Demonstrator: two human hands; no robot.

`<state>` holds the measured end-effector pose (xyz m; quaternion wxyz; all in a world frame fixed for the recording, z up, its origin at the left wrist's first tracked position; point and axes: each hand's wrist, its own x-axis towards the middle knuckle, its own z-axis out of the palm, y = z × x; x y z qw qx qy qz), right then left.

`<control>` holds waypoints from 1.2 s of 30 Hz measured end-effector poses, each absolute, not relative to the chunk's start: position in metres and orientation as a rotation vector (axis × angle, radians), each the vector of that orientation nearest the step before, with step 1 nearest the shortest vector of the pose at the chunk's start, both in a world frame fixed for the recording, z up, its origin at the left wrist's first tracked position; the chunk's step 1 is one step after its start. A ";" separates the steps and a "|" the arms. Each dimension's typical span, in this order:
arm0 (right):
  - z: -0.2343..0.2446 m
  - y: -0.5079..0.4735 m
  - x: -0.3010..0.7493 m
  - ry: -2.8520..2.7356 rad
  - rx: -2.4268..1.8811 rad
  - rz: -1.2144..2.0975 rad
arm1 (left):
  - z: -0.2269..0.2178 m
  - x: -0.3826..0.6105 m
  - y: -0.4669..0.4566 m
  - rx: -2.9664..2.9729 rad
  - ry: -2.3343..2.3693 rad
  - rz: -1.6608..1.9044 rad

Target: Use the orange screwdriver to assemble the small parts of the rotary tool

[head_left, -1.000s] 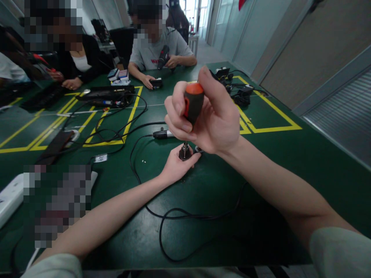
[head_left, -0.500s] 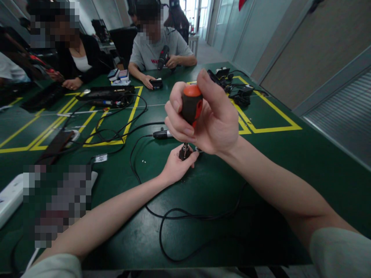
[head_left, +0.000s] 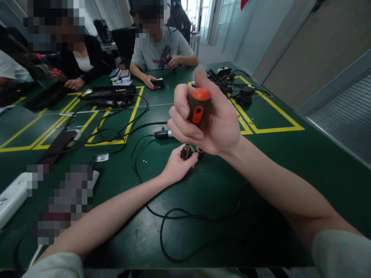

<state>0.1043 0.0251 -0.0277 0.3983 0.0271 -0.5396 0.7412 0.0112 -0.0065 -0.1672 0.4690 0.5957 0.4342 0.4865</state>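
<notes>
My right hand (head_left: pixel 214 119) is closed around the orange and dark grey handle of a screwdriver (head_left: pixel 199 106), which stands roughly upright with its shaft pointing down. Below it, my left hand (head_left: pixel 179 164) grips a small black part (head_left: pixel 186 153) just above the table. The shaft reaches down to this black part; the exact contact of the tip is too small to tell. Partly hidden behind my right hand lies a black and silver cylindrical device (head_left: pixel 162 134) with a thin cable. A small round metallic piece (head_left: pixel 199 150) shows beside my left fingertips.
Black cable (head_left: pixel 179 216) loops across the green table (head_left: pixel 261 166) in front of me. A white power strip (head_left: pixel 13 197) is at the left. Tangled black devices (head_left: pixel 243 94) lie at the back right. Across the table, a person (head_left: pixel 165 42) holds a power drill (head_left: pixel 164 58).
The screwdriver handle has turned, bringing its orange hole to face me, and my right thumb has shifted. My left hand keeps its hold. The whole view has moved slightly.
</notes>
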 end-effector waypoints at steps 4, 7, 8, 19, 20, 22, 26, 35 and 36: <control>-0.032 0.028 0.104 -1.326 0.291 1.879 | -0.166 0.012 -0.007 1.452 1.066 1.197; -0.029 0.024 0.107 -1.296 0.263 1.837 | -0.165 0.012 -0.008 1.445 1.063 1.195; -0.027 0.023 0.109 -1.300 0.228 1.821 | -0.165 0.012 -0.008 1.443 1.062 1.195; -0.024 0.021 0.105 -1.345 -0.014 1.779 | -0.159 0.012 -0.009 1.450 1.063 1.183; -0.024 0.021 0.106 -1.342 -0.015 1.779 | -0.159 0.012 -0.009 1.449 1.065 1.184; -0.025 0.022 0.107 -1.340 0.017 1.798 | -0.159 0.013 -0.009 1.446 1.067 1.185; -0.027 0.026 0.107 -1.351 0.171 1.816 | -0.161 0.013 -0.008 1.438 1.066 1.181; -0.029 0.029 0.107 -1.336 0.256 1.829 | -0.160 0.013 -0.009 1.435 1.069 1.179; -0.030 0.029 0.107 -1.334 0.241 1.825 | -0.160 0.013 -0.009 1.437 1.068 1.180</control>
